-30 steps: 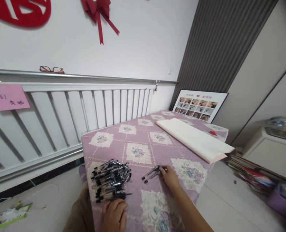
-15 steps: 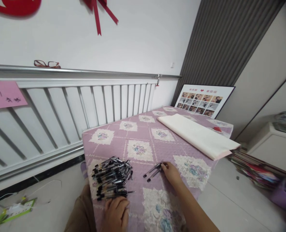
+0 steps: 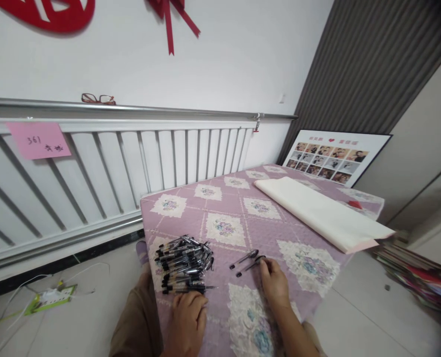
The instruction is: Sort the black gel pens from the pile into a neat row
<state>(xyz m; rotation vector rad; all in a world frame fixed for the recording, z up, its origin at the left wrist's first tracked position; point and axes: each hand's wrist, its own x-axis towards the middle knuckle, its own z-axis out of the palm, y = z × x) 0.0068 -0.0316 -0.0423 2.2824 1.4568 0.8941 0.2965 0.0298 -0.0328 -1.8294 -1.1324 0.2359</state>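
A heap of several black-and-clear pens (image 3: 183, 265) lies near the front left of a table under a purple quilted cloth (image 3: 235, 218). My left hand (image 3: 188, 317) rests just below the heap, fingers curled and touching the lowest pen. Two separate pens (image 3: 247, 262) lie side by side to the right of the heap. My right hand (image 3: 275, 282) sits at their right ends, its fingertips pressed together on the nearer pen's end.
A folded cream sheet (image 3: 324, 220) lies across the table's far right. A photo board (image 3: 335, 158) leans against the wall behind. A white slatted rail (image 3: 131, 158) with a pink note (image 3: 39, 141) and red glasses (image 3: 98, 99) runs along the left. Stacked books (image 3: 417, 272) lie on the floor.
The view has swung a little right and down. My right hand has slid slightly back toward me along the two pens. My left hand stays under the heap.
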